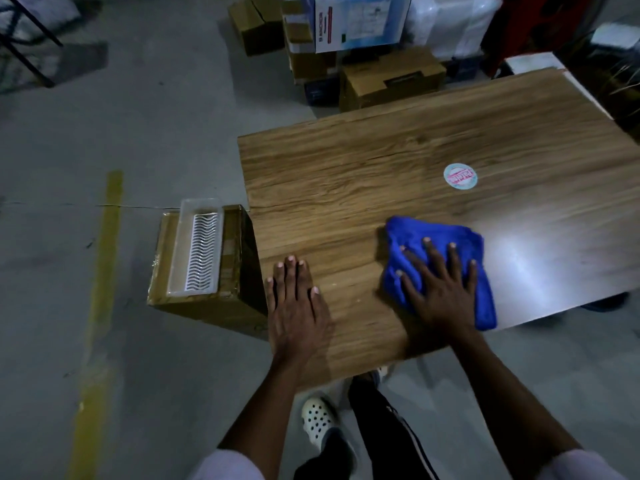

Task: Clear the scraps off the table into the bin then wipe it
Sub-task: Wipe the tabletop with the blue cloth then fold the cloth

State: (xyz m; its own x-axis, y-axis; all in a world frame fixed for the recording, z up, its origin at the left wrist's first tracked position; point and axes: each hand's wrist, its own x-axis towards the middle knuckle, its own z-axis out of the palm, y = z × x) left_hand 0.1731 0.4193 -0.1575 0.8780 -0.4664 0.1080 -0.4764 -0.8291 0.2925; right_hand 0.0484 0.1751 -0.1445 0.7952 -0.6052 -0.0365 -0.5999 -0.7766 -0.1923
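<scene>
Right hand [441,289] presses blue cloth [433,233] near illegible sticker [460,177]

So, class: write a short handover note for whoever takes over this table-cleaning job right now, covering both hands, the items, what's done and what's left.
Left hand: flat on the table near its left edge, holding nothing.
Right hand: fingers spread, pressing the blue cloth onto the table.
Done: no loose scraps show on the table.
Left: the wiping, including around the round sticker.
A cardboard box with a white tray on top stands beside the table.
</scene>
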